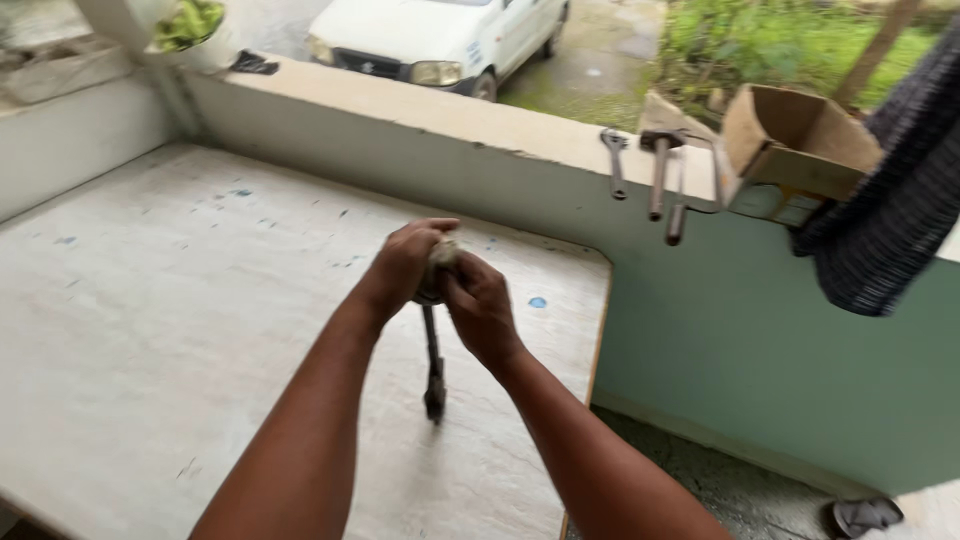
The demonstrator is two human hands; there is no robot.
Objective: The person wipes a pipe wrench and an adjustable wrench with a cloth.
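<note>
Clasping metal rod [433,365] upright on table [150,330], left hand [402,265], right hand [482,305], both grips clamped.

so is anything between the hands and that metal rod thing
No. Both hands, left and right, already grip the top of the metal rod, with a pale rag wrapped between palms and metal there.

Count, single head view. Hands: 2, left hand [405,262] and right hand [482,305], both closed on 1 metal rod tool [433,360], 6 o'clock of centre. Counter [150,330]: 1. Ledge, 1–2 o'clock: wrench [614,160] 1, hammer [659,170] 1, cardboard box [795,140] 1. Car [440,35]: 1, 12 o'clock. Dark cloth [895,200]: 1, 3 o'clock.
</note>
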